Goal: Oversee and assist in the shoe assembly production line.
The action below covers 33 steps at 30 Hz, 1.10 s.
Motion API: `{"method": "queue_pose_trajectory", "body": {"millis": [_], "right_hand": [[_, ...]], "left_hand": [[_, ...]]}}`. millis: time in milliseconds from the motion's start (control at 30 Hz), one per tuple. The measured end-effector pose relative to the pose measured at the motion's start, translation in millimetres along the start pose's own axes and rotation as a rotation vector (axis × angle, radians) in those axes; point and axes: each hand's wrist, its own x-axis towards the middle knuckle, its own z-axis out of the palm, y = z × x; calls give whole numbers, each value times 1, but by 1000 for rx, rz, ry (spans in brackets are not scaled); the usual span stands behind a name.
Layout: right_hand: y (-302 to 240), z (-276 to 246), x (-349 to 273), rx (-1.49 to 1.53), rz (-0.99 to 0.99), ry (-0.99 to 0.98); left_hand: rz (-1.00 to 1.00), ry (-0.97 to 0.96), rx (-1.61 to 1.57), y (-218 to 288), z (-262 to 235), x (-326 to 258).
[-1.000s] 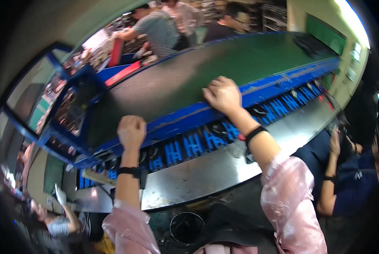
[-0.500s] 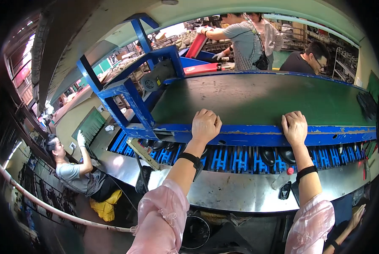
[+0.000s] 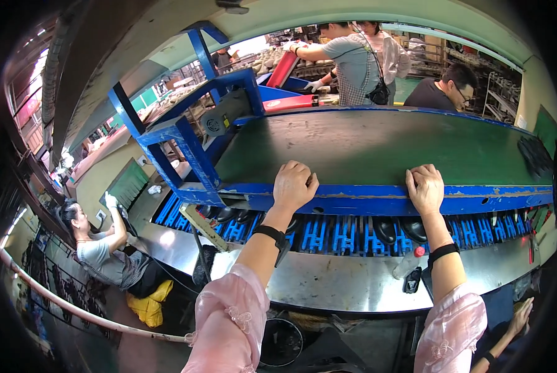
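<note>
The left hand [image 3: 295, 185] and right hand [image 3: 425, 188] rested on the near edge [image 3: 359, 199] of the green belt [image 3: 365, 146], fingers curled; whether gripping, I couldn't tell. Left of the belt, a motor [image 3: 212, 126] bore a yellow label [image 3: 226, 120].

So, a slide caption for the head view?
Left hand and right hand rest at the blue edge of a green conveyor.

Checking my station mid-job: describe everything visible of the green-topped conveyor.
The green-topped conveyor has a long, flat surface with a greyish-brown patch and a scuffed blue frame, apparently painted metal. It runs crosswise above blue racks. A black glove-like item lies at its right end. The left hand and right hand, both curled, appear to rest on its near edge.
</note>
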Motion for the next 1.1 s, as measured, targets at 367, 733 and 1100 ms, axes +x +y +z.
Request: {"method": "queue_pose_trajectory", "body": {"millis": [367,733,1100], "right_hand": [[-2,0,0,-17,-14,23],[-3,8,3,-14,-7,5],[3,2,-5,-24,90,-62]], "left_hand": [[16,19,-12,-3,1,-2],[31,-14,-38,-4,-7,1],[33,-53,-69,-4,3,-1]]}}
